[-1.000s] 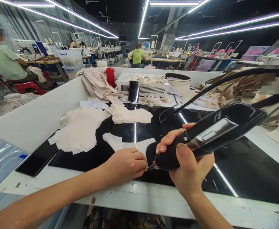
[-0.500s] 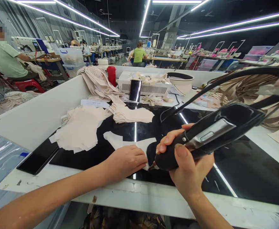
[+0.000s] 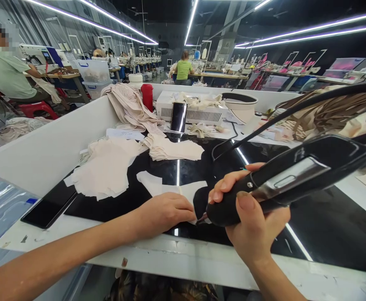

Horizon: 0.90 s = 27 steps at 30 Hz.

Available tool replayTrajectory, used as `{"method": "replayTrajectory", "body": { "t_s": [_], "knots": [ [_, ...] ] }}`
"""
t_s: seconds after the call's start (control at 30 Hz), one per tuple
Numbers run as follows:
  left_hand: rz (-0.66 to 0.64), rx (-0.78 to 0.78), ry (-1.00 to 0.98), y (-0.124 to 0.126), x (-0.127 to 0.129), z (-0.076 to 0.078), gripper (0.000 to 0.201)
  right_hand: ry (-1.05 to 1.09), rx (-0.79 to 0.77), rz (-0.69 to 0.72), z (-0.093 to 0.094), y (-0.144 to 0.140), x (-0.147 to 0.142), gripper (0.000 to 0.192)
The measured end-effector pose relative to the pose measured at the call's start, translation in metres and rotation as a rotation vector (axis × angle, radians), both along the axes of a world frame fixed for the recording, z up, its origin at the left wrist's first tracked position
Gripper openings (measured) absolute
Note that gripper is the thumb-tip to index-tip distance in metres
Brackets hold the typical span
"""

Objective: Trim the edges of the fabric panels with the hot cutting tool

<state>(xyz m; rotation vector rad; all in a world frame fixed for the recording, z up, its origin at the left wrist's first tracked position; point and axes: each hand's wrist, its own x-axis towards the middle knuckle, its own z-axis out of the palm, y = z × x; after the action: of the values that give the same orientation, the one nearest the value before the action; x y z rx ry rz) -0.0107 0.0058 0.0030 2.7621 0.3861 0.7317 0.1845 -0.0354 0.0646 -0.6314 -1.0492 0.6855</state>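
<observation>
White-rimmed worktable with glossy black glass top. Lying directly on it: flat cream fabric cut piece near front edge; loose pile of cream fabric pieces at left; smaller neat stack of cream pieces behind it; black smartphone at left edge; white vented box unit, red cylindrical flask and white round basin at rear.

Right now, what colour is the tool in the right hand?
Glossy black tool with a silver inset, gripped by the right hand; head view.
</observation>
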Motion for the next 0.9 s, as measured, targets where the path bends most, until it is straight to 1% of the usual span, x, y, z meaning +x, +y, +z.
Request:
{"method": "replayTrajectory", "body": {
  "t_s": [0.17,0.4,0.6,0.73,0.9],
  "knots": [
    [-0.045,0.017,-0.004,0.0042,-0.0051,-0.0036,0.023,0.005,0.006,-0.009,0.0017,-0.0004,0.0005,0.046],
    [-0.040,0.151,-0.007,0.0027,-0.0047,-0.0017,0.030,0.019,0.008,-0.020,0.0049,-0.0013,0.0008,0.046],
    [-0.042,0.241,0.020,0.0019,-0.0032,0.0012,0.030,0.019,0.019,0.002,0.0077,-0.0029,-0.0002,0.043],
    [-0.033,0.252,0.026,0.0003,-0.0034,0.0037,0.034,0.021,0.007,0.003,0.0082,-0.0029,-0.0006,0.043],
    [-0.031,0.252,0.056,-0.0016,-0.0053,0.0048,0.033,0.024,0.014,-0.006,0.0078,-0.0017,0.0001,0.043]
  ]
}}
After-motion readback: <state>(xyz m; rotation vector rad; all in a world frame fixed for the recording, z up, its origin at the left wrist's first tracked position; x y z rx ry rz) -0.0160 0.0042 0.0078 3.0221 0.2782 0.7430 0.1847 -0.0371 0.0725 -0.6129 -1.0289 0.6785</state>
